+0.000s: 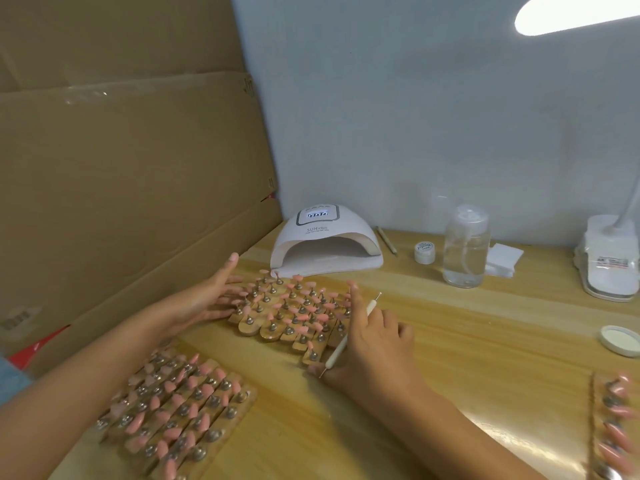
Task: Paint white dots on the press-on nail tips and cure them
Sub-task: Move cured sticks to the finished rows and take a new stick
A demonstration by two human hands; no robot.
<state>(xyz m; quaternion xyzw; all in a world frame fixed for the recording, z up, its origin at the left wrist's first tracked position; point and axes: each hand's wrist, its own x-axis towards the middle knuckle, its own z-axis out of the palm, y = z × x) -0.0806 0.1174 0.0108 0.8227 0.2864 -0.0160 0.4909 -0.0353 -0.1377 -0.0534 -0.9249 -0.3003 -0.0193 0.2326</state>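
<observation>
A cluster of wooden holder strips (277, 332) carrying pink nail tips (300, 317) on metal studs lies in front of the white curing lamp (325, 242). My left hand (211, 299) touches the cluster's left side with straight fingers. My right hand (370, 344) rests against its right side, index finger straight, and holds a white dotting tool (349, 336) that slants across the fingers. A second set of strips (180, 410) with pink tips lies near my left forearm. A third set (611, 427) sits at the lower right edge.
A clear pump bottle (465, 251), a small white jar (425, 252), white wipes (502, 259) and a pencil-like stick (387, 240) stand behind. An open lid (621, 340) lies right. A desk lamp base (609, 261) sits far right. Cardboard (121, 168) walls the left side.
</observation>
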